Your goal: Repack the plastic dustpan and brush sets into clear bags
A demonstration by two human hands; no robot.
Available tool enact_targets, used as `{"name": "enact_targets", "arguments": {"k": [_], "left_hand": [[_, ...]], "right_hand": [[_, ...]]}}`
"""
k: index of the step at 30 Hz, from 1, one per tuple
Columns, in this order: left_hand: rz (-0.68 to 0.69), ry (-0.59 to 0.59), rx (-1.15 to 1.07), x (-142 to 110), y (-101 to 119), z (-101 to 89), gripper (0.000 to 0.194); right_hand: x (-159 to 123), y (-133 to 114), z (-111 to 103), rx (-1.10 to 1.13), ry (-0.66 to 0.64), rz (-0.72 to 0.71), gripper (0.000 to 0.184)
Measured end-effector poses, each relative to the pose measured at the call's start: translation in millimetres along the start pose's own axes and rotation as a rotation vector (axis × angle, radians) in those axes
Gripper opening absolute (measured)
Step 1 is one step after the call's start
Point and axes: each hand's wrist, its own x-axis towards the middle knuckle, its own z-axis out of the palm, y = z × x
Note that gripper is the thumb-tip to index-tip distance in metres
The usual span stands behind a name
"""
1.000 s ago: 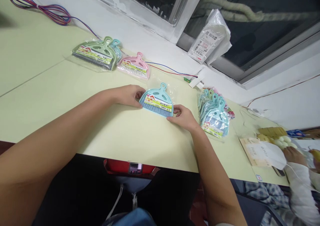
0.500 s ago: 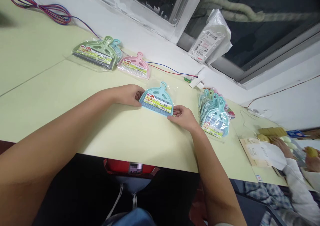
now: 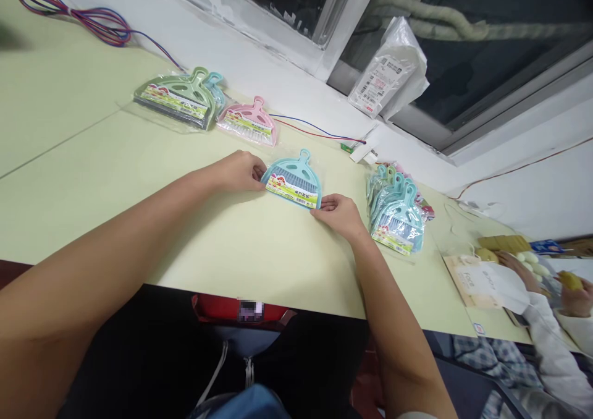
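Note:
A light-blue dustpan and brush set [image 3: 294, 180] in a clear bag is in front of me on the table, its handle pointing away and a printed label across its bristles. My left hand [image 3: 244, 172] grips its left edge with curled fingers. At the lower right corner, my right hand [image 3: 338, 213] pinches the set between thumb and fingers. Some fingertips of both hands are hidden behind the edges. To the right stands an overlapping row of similar bagged sets, with a blue set [image 3: 399, 224] at its front.
Toward the wall lie a green bagged set [image 3: 178, 101] over a blue one, and a pink set [image 3: 250, 122]. Coiled red and blue cable [image 3: 99, 23] runs along the wall. A plastic-wrapped package [image 3: 384, 76] leans at the window. Another person's hands [image 3: 574, 298] work at the far right.
The blue dustpan set's label band now sits lower, nearer its front edge, and the set has shifted very slightly. Both my hands stay at its sides.

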Motion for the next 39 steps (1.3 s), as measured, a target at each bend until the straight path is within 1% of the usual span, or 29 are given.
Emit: {"name": "enact_targets", "arguments": {"k": [4, 8, 11, 13, 15, 17, 18, 20, 21, 23, 27, 31, 36, 39], "left_hand": [[-0.003, -0.027, -0.012, -0.5, 0.2, -0.6, 0.044], [0.006, -0.027, -0.008, -1.5, 0.9, -1.3, 0.048], [0.009, -0.015, 0.018, -1.5, 1.0, -0.6, 0.046], [-0.009, -0.005, 0.024, -1.3, 1.0, 0.1, 0.047], [-0.023, 0.001, 0.025, -1.1, 1.1, 0.4, 0.049], [-0.016, -0.004, 0.028, -1.1, 1.1, 0.3, 0.051], [-0.007, -0.005, 0.030, -1.0, 1.0, 0.3, 0.051], [0.010, -0.005, 0.038, -0.9, 0.5, 0.4, 0.050], [0.014, -0.004, 0.042, -0.8, 0.0, 0.7, 0.049], [0.016, -0.003, 0.049, -0.5, -1.1, 1.3, 0.047], [0.025, -0.008, 0.054, 0.0, -2.3, 2.4, 0.043], [0.017, -0.009, 0.063, 0.1, -2.1, 2.3, 0.045], [0.025, -0.007, 0.084, 0.2, -0.6, 2.0, 0.047], [0.025, 0.023, 0.131, 1.5, 0.5, 3.9, 0.047]], "right_hand": [[1.3, 0.4, -2.1, 0.014, -0.033, 0.007, 0.045], [1.6, -1.5, -2.9, 0.039, -0.051, 0.030, 0.048], [0.3, -2.4, -2.0, 0.005, -0.029, 0.020, 0.046], [-1.7, -2.4, -0.8, -0.082, 0.016, -0.017, 0.047], [-4.3, -2.4, 0.8, -0.208, 0.108, -0.122, 0.049], [-6.7, -3.1, 3.6, -0.325, 0.208, -0.311, 0.049], [-7.5, -3.6, 5.4, -0.373, 0.236, -0.420, 0.047], [-8.4, -4.9, 10.1, -0.444, 0.232, -0.604, 0.037], [-8.4, -5.3, 12.9, -0.472, 0.214, -0.666, 0.031], [-7.7, -5.3, 18.8, -0.514, 0.185, -0.725, 0.021], [-3.9, -2.7, 29.3, -0.550, 0.194, -0.730, 0.021], [1.8, -1.5, 35.0, -0.542, 0.220, -0.718, 0.022], [5.6, -4.2, 34.1, -0.506, 0.245, -0.691, 0.021], [7.0, -4.7, 29.0, -0.482, 0.246, -0.663, 0.021]]}}
